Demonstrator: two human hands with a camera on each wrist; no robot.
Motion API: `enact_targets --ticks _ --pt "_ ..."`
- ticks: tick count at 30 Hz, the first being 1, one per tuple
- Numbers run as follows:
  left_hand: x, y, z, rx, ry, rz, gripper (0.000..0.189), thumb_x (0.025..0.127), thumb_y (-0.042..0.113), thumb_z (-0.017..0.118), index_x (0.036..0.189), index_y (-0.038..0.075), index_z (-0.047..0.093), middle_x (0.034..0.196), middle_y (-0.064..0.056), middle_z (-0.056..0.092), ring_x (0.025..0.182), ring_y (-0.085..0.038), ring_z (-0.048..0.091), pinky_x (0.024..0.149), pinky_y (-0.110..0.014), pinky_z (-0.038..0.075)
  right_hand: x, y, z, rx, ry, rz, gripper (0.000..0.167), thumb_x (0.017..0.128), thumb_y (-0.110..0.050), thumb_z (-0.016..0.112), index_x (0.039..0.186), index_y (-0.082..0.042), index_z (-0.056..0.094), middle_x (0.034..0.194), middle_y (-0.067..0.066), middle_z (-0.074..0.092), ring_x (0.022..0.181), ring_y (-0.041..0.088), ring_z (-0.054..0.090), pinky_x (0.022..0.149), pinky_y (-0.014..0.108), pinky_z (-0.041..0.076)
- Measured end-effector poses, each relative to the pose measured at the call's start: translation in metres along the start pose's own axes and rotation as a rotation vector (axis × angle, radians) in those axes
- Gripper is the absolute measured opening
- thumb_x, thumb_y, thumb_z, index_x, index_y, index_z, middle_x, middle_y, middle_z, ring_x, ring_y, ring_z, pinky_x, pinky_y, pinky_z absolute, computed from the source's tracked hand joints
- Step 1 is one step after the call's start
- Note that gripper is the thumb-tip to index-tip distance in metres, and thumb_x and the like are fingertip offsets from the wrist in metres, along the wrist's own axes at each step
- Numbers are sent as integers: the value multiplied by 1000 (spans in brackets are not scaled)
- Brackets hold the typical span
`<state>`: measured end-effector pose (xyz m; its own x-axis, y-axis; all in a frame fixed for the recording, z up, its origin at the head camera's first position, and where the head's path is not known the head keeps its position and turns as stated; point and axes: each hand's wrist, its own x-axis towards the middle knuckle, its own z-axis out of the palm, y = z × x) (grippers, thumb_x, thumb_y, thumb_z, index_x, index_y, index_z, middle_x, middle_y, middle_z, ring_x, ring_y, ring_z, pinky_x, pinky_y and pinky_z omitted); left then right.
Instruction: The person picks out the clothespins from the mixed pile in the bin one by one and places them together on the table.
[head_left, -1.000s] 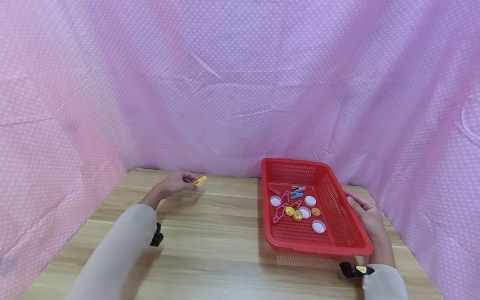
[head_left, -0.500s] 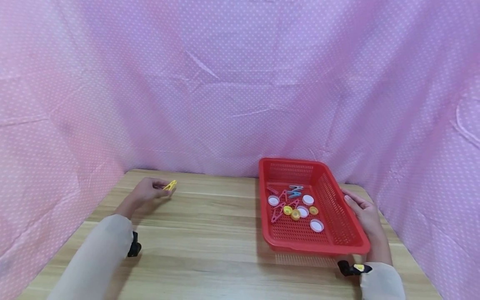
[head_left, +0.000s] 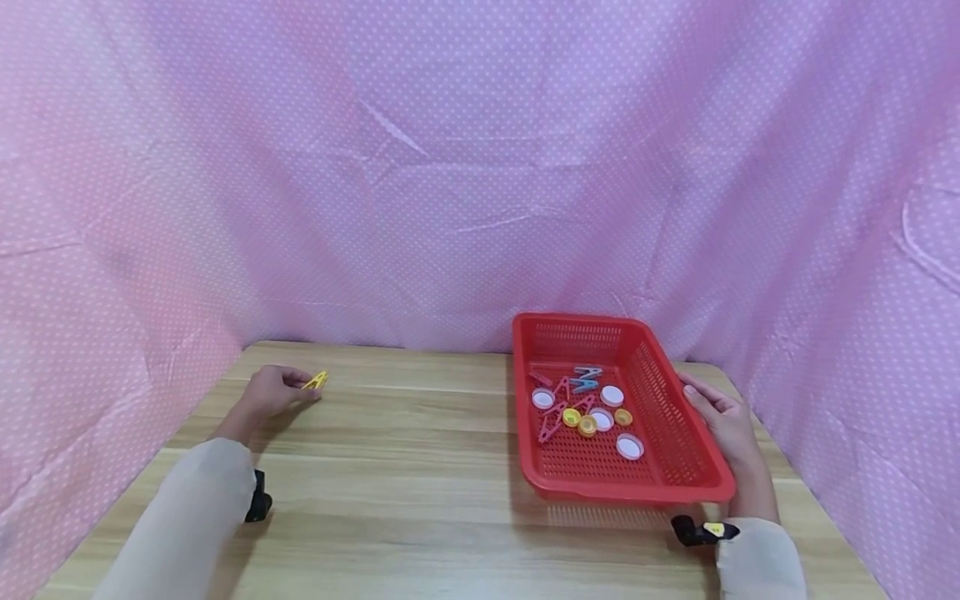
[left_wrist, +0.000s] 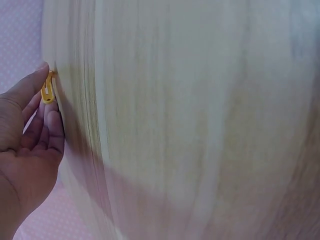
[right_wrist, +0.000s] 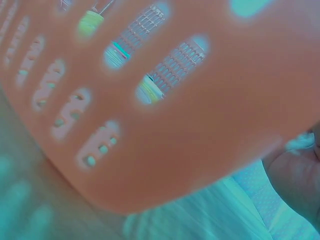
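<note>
At the far left of the table, my left hand (head_left: pixel 276 392) pinches a yellow clothespin (head_left: pixel 316 381) close to the wood. In the left wrist view the clothespin (left_wrist: pixel 48 91) sits between thumb and fingertips; whether it touches the table I cannot tell. My right hand (head_left: pixel 731 425) grips the right rim of a red plastic basket (head_left: pixel 630 492). Inside lie pink clothespins (head_left: pixel 551 427), blue clothespins (head_left: pixel 584 385), white round lids (head_left: pixel 630 447) and yellow caps (head_left: pixel 587 426). The basket's slotted wall (right_wrist: pixel 200 145) fills the right wrist view, hiding most of that hand.
The wooden table (head_left: pixel 405 467) reaches back to a pink polka-dot cloth (head_left: pixel 465 183) that hangs behind it and along both sides. The basket takes up the right part of the table.
My left hand has moved left and slightly lower with the yellow clothespin, slowing toward the end. My right hand keeps its hold on the basket; the view has shifted slightly.
</note>
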<state>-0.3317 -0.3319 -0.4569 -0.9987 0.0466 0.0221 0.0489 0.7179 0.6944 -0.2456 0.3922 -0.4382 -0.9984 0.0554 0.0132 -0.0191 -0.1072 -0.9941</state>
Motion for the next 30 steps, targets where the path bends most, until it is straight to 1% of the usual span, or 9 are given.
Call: enact_targets --ticks 2,6,11,13,18,21,23,26,30 --pt "1 0 0 -6 -4 -4 39 88 22 83 110 -7 72 99 -13 71 87 -20 62 72 -30 50 0 -1 0 0 5 5 53 103 -27 62 154 -18 48 112 -8 75 96 16 75 77 37 61" --pt "4 -2 1 -2 10 -3 37 88 22 83 109 -7 72 97 -11 71 84 -19 61 70 -28 50 0 -2 1 8 2 -21 48 104 -23 61 151 -17 52 111 -8 76 95 15 75 76 35 61" --pt "3 -4 1 2 7 -6 43 88 27 83 111 -7 71 101 -14 71 88 -22 61 72 -29 50 1 -1 1 5 5 -52 42 104 -19 61 147 -17 58 109 -8 76 92 14 75 74 33 61" --pt "2 -4 -1 -6 -7 -18 47 88 31 83 113 -7 70 104 -16 70 90 -24 62 73 -29 51 1 0 1 -1 6 -55 42 105 -19 60 146 -17 58 108 -8 76 92 13 75 74 32 61" --pt "5 3 -8 35 -16 8 50 90 35 81 115 -6 68 107 -18 70 95 -28 64 76 -32 52 1 1 1 -2 7 -47 41 105 -20 60 146 -18 59 107 -8 76 91 13 74 74 32 61" --pt "13 16 -10 76 1 57 50 91 33 79 116 -8 67 108 -20 69 98 -32 65 81 -38 54 1 1 1 0 7 -50 41 105 -19 60 145 -18 60 107 -8 76 91 13 75 74 32 61" --pt "19 30 -10 90 11 91 51 92 33 79 118 -8 67 110 -21 70 101 -35 66 85 -43 56 1 0 1 -3 7 -44 42 104 -20 61 146 -18 59 107 -8 76 92 13 75 74 33 61" --pt "31 55 -7 92 -7 145 51 92 32 79 120 -9 67 111 -22 70 105 -39 66 90 -50 55 0 -1 1 -20 12 -29 44 104 -23 62 148 -19 57 108 -9 76 92 14 75 74 34 61" --pt "47 93 3 106 -43 201 48 91 30 78 120 -7 68 112 -21 71 106 -38 66 91 -50 54 -2 -2 3 -31 19 -6 48 103 -25 63 150 -19 54 108 -9 76 92 15 75 74 35 61"
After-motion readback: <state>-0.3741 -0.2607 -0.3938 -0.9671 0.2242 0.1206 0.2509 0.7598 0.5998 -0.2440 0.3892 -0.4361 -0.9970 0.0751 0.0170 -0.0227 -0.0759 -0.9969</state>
